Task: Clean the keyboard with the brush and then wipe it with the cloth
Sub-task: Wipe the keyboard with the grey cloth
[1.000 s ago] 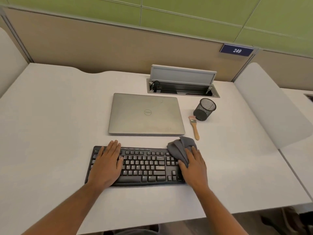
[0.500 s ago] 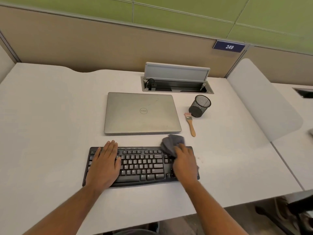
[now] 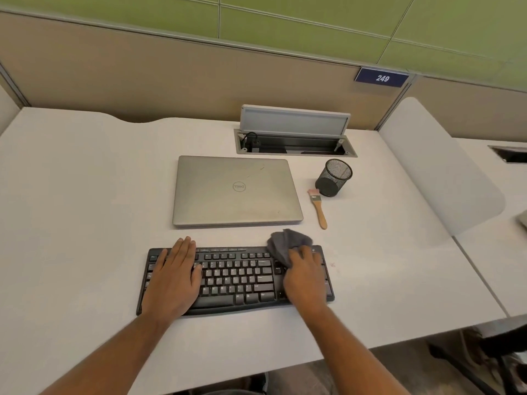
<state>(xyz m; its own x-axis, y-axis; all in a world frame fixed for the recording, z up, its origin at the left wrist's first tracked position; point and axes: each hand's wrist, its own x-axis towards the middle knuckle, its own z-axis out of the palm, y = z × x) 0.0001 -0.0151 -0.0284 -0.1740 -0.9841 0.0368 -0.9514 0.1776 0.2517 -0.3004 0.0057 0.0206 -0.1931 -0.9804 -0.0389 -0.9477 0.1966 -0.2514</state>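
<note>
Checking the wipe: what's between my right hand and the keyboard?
The cloth, under the right hand, on the keyboard, per the head view.

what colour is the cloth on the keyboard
Dark grey. The cloth shows best in the head view, bunched under the right hand on the keyboard.

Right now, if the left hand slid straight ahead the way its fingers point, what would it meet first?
The left hand lies flat on the keyboard, fingers pointing away and slightly right. Past the keyboard's far edge comes bare desk, then probably the closed laptop, near its front left corner.
</note>
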